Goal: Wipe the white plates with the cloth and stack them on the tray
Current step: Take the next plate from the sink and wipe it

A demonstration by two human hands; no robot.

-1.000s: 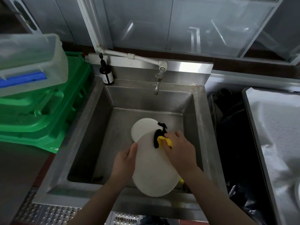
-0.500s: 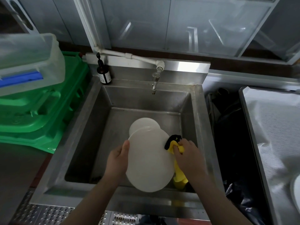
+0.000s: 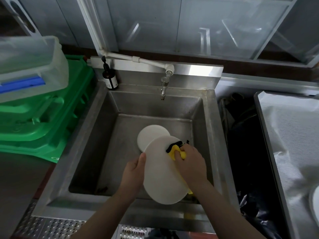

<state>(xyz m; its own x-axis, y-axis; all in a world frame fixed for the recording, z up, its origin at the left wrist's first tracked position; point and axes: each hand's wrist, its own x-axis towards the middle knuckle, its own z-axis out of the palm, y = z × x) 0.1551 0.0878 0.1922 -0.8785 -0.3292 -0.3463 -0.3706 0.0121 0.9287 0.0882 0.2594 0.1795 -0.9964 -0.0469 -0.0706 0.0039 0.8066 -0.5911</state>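
Note:
Over the steel sink [image 3: 89,128] I hold a white plate [image 3: 162,178] tilted toward me. My left hand [image 3: 133,173] grips its left rim, thumb on the face. My right hand [image 3: 191,163] grips a yellow cloth with a black edge [image 3: 175,150] and presses it on the plate's upper right part. A second white plate [image 3: 150,136] lies on the sink floor behind, partly hidden by the held one. At the far right stands a tray lined with white cloth [image 3: 293,135], with the rim of a plate [image 3: 315,202] on it at the frame edge.
A tap [image 3: 164,87] hangs over the sink's back wall, and a dark pump bottle [image 3: 109,77] stands at the back left corner. Green crates [image 3: 43,118] with a clear bin [image 3: 29,66] on top fill the left. A black-bagged bin [image 3: 245,144] sits between sink and tray.
My right hand has slid the cloth from the plate's right rim back onto its upper face. The plate stays tilted in my left hand.

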